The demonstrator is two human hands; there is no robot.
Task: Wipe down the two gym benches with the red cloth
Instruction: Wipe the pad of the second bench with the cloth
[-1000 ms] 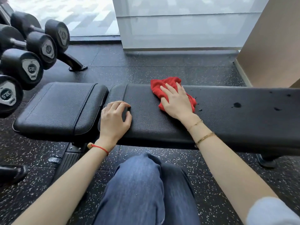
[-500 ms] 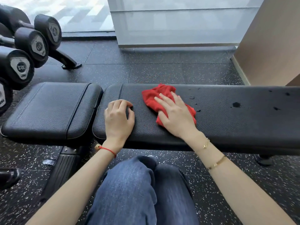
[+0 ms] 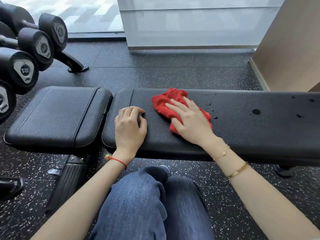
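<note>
A black padded gym bench lies across the view, with a short seat pad (image 3: 57, 116) on the left and a long back pad (image 3: 251, 132) on the right. My right hand (image 3: 189, 121) presses the crumpled red cloth (image 3: 166, 103) flat onto the long pad with straight fingers. My left hand (image 3: 129, 126) rests on the pad's left end, fingers curled, holding nothing. Dark wet spots (image 3: 256, 111) dot the pad to the right of the cloth. No second bench is in view.
A rack of black dumbbells (image 3: 26, 66) stands at the left, its foot (image 3: 76, 66) on the speckled rubber floor. A frosted glass panel (image 3: 190, 23) and a beige wall (image 3: 285, 49) lie behind the bench. My knees in jeans (image 3: 152, 201) are in front of it.
My right hand has slid the red cloth a little toward me and to the left along the long pad. My left hand stays in place.
</note>
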